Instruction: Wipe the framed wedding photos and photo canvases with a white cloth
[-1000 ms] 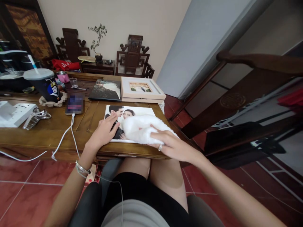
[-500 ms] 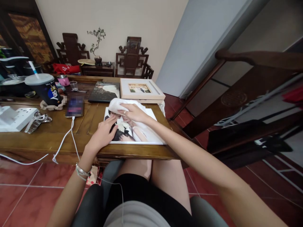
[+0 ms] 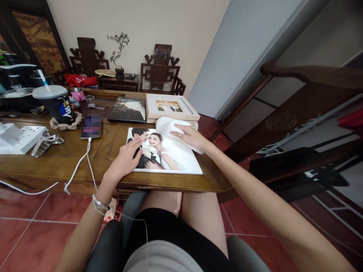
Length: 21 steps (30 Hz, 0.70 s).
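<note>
Photo (image 3: 181, 162) lies under the left hand (image 3: 129, 156), whose loosely spread fingers rest on its left side; the right hand (image 3: 195, 138) grips a bunched white cloth (image 3: 166, 124) at its far right corner. Wiping looks unfinished; how much remains cannot be told. Beyond, a dark picture (image 3: 120, 111) and white frame (image 3: 151, 102) lie untouched on the table (image 3: 70, 166).

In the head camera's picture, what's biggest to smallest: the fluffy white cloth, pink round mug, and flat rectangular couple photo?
1. Flat rectangular couple photo
2. Fluffy white cloth
3. Pink round mug
</note>
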Each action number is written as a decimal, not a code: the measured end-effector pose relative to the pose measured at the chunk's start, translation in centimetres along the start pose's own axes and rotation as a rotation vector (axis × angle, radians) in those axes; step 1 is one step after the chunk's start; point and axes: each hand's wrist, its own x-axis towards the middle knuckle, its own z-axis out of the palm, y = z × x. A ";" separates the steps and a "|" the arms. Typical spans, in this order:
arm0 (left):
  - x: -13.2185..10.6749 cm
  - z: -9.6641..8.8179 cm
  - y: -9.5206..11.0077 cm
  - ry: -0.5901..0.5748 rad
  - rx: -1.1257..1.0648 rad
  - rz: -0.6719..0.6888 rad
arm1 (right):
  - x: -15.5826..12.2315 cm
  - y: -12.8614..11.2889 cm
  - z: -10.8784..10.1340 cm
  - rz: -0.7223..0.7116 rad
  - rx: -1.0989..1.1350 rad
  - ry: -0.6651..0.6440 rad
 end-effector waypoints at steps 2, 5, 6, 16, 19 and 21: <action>0.0 0.0 -0.1 -0.002 0.006 -0.008 | -1.4 0.5 -1.0 0.033 -0.054 0.003; 0.0 0.1 -0.3 0.004 0.010 -0.012 | -4.5 -0.5 -1.8 -0.022 -0.078 -0.064; 0.1 0.1 -0.4 0.008 0.011 -0.009 | -5.7 -1.3 -1.9 -0.054 -0.082 -0.095; 0.1 0.0 -0.6 0.027 0.015 0.012 | -15.3 -7.6 -2.6 -0.143 -0.119 -0.279; 0.1 -0.1 -0.6 0.021 0.028 0.026 | -12.7 -5.8 -2.5 -0.157 -0.099 -0.260; 0.1 -0.2 -0.5 0.008 0.029 0.030 | -9.9 -4.2 -2.3 -0.180 -0.070 -0.239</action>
